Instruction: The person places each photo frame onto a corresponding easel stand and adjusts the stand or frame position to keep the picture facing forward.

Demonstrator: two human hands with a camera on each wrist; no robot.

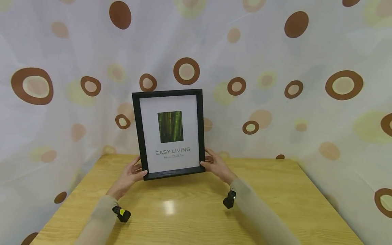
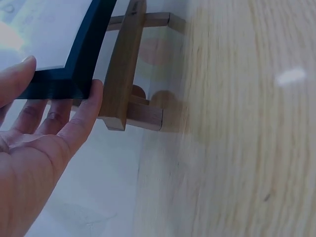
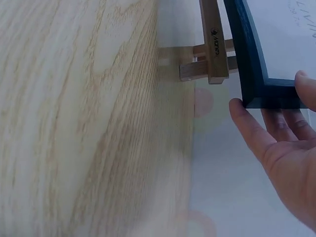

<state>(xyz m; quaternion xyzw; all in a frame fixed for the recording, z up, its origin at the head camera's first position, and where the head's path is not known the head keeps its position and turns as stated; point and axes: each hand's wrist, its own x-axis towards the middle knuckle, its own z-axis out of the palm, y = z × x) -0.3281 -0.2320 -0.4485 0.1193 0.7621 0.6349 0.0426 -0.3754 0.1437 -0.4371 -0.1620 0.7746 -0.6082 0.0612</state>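
Note:
A black picture frame (image 1: pixel 170 136) with a white sheet, a green bamboo picture and the words "EASY LIVING" is held up, slightly tilted, above the table. My left hand (image 1: pixel 128 177) grips its lower left corner, thumb on the front and fingers round the side and back. On the lower right side my right hand (image 1: pixel 217 166) grips the frame the same way. Behind the frame stands a small wooden easel (image 2: pixel 123 69), seen in both wrist views and hidden in the head view. In the right wrist view its ledge (image 3: pixel 215 44) lies close beside the frame's lower edge.
The light wooden table (image 1: pixel 190 214) spreads out below the hands. A white curtain (image 1: pixel 208 44) with brown and yellow circles hangs behind it and along both sides. A small black camera sits on each wrist, the left one (image 1: pixel 122 214) with a yellow mark.

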